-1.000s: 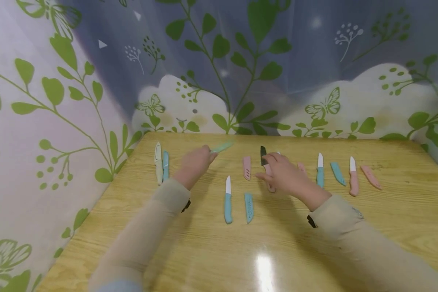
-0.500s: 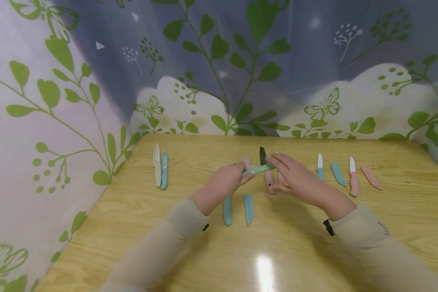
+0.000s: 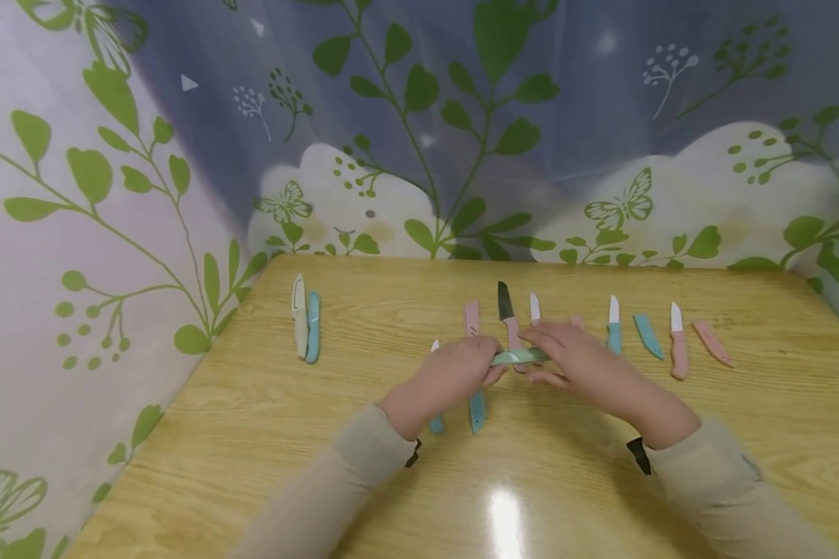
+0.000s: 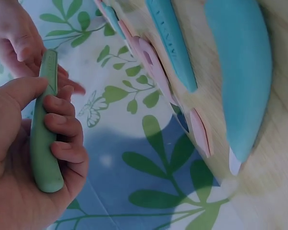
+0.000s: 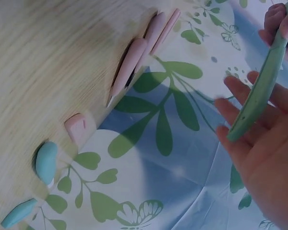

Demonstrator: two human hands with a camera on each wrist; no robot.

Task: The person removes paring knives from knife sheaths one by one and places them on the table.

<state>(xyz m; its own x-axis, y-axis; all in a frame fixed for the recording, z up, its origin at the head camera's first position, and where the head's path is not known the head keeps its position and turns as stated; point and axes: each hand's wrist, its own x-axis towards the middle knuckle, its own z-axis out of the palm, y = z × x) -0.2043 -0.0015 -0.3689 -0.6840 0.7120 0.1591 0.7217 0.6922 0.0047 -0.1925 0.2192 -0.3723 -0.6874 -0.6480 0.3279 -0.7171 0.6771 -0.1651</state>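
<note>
A slim green knife (image 3: 519,356) is hanging above the table (image 3: 391,291), running roughly parallel to its far edge. The left hand (image 3: 450,376) is gripping the rounded handle (image 4: 45,158). A matching green sheath (image 5: 254,108) is covering the blade and pointing toward the right hand (image 3: 587,365), whose fingers are spreading around its end; contact is remaining unclear.

I have room over the tabletop (image 3: 374,310) left of centre; just right of centre, the green sheathed knife (image 3: 520,356) and black-bladed knife (image 3: 506,309) stand in my way.
</note>
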